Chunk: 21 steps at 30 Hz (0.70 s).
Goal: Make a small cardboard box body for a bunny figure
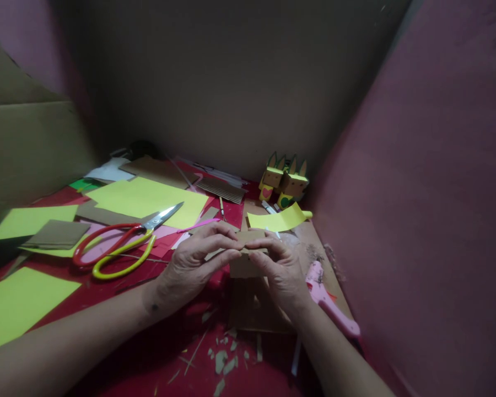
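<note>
A small piece of brown cardboard (248,267) is held up between both hands near the middle of the view. My left hand (198,256) pinches its left side between thumb and fingers. On the right side, my right hand (281,267) grips the same piece, the two thumbs close to each other along a crease or edge. Part of the cardboard is hidden behind the fingers. Beneath it lies a brown board (260,314). A pink glue gun (334,311) rests just right of my right hand, and large scissors (126,242) with red and yellow handles lie left of my left hand.
Yellow paper sheets (144,198) and cardboard pieces (57,234) cover the left of the red table (149,353). Two small cardboard figures (287,184) stand at the back right. A curved yellow strip (276,220) lies before them. Scraps (225,361) are scattered in front. Walls rise behind and right.
</note>
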Each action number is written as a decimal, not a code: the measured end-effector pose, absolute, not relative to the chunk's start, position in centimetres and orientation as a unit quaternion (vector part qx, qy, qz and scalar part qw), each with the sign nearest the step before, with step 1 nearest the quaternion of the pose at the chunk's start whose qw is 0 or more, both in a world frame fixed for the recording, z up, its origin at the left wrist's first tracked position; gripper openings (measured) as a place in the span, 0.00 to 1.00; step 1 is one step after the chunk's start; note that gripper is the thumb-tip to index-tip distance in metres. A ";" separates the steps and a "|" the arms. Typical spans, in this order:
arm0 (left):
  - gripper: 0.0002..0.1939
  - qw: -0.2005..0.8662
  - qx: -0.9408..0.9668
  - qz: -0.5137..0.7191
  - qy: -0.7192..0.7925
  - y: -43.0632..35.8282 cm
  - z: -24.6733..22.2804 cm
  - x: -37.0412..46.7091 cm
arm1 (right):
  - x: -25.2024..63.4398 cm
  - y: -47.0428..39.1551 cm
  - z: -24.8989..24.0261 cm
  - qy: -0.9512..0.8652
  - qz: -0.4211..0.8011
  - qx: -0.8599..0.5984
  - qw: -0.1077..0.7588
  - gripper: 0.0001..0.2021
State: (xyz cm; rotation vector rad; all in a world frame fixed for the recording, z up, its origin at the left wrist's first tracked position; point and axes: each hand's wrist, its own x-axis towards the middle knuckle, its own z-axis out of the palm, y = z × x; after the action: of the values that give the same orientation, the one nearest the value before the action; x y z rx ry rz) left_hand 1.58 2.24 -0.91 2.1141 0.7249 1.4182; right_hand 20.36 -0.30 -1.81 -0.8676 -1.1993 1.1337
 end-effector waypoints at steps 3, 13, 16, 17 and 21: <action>0.10 0.242 0.769 0.517 0.289 2.2 -0.2 1.5 | 20.5 -0.2 -1.9 -0.514 0.487 -0.370 0.602 0.06; 0.10 0.283 0.739 0.529 0.308 2.3 0.0 1.4 | 20.6 0.0 -1.1 -0.385 0.619 -0.328 0.601 0.14; 0.09 0.285 0.737 0.528 0.311 2.1 0.1 1.5 | 20.7 0.0 -1.1 -0.359 0.640 -0.317 0.601 0.13; 0.09 0.287 0.736 0.528 0.312 2.1 0.1 1.5 | 20.7 0.0 -1.1 -0.356 0.639 -0.317 0.603 0.13; 0.07 0.278 0.740 0.532 0.303 1.8 0.1 1.6 | 20.7 -0.2 -1.1 -0.363 0.636 -0.311 0.606 0.10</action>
State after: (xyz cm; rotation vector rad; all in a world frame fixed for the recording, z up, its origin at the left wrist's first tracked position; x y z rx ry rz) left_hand 1.64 1.81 0.13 1.9876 0.8147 1.4271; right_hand 20.72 -0.16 -1.12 -0.7194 -0.8391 1.4709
